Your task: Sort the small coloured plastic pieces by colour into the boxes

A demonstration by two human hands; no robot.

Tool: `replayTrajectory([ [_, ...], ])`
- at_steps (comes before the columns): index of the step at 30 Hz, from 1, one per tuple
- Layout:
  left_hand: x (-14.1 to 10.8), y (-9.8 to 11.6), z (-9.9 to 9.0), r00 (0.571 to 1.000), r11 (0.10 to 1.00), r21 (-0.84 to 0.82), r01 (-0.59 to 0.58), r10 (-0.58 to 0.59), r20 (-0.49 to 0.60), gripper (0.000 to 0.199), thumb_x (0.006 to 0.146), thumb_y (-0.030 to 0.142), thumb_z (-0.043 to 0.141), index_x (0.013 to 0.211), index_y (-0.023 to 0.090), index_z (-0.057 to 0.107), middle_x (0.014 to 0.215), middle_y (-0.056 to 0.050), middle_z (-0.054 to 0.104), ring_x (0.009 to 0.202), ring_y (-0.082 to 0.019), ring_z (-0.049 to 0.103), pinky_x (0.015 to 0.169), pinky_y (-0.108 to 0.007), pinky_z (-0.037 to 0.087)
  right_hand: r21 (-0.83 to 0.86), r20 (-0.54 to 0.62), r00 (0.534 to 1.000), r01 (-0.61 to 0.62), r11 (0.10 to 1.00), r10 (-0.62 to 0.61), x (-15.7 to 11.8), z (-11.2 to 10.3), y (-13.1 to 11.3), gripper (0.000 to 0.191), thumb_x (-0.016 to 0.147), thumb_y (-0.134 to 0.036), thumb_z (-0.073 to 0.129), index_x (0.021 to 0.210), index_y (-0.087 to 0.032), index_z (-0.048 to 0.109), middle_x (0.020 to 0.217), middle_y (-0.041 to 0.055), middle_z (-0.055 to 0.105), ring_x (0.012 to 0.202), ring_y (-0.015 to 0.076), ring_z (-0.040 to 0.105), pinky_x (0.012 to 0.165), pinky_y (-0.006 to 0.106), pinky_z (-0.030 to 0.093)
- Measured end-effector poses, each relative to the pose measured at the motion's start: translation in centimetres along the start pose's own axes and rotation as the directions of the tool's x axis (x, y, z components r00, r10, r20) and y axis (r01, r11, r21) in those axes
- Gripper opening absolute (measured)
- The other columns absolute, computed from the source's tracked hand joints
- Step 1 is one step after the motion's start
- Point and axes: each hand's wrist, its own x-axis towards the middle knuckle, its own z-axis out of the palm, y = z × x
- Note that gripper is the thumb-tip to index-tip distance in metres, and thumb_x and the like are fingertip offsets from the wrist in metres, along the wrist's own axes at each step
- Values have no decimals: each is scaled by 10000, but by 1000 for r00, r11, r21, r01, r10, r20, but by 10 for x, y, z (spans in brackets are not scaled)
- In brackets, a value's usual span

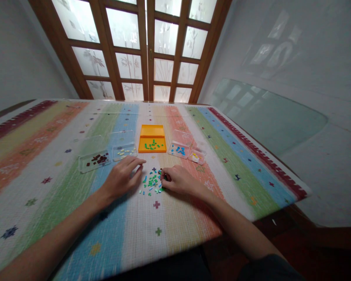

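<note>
A loose pile of small green and blue toy bricks (pixel 153 180) lies on the striped tablecloth between my hands. My right hand (pixel 178 179) is at the pile's right edge, thumb and fingers curled into a pinch; whatever is between the fingertips is too small to make out. To the left of the pile, my left hand (pixel 123 175) hovers or rests with fingers stretched forward and the thumb apart, holding nothing I can see. Beyond the hands stands an opened orange box (pixel 152 130) with several green bricks (pixel 153 145) in its near half.
Left of the orange box are clear boxes, one with brown pieces (pixel 98 159), another with pale yellow pieces (pixel 126 152). To its right, clear boxes hold blue pieces (pixel 179 150) and yellow pieces (pixel 196 156). The tablecloth (pixel 190 230) ends near my body.
</note>
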Motion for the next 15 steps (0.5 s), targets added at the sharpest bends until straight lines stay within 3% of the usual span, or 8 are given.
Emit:
replayTrajectory([
  [6, -4, 31, 12, 985, 988, -90, -129, 138, 104, 150, 954, 209, 555, 1039, 162, 669, 884, -83, 691, 781, -191, 636, 701, -333, 540, 212, -11, 1000, 20, 977, -18, 2, 1, 4, 117, 908, -212, 607, 909, -141, 700, 697, -3, 636, 590, 108, 490, 574, 227, 322],
  [15, -6, 29, 19, 981, 984, -32, -176, 178, 71, 199, 1019, 196, 472, 910, 160, 634, 798, -58, 656, 702, -163, 588, 636, -296, 494, 476, 36, 998, 33, 879, -57, 1, -1, 2, 177, 981, -273, 564, 940, -130, 662, 727, 10, 658, 632, 119, 562, 618, 228, 419],
])
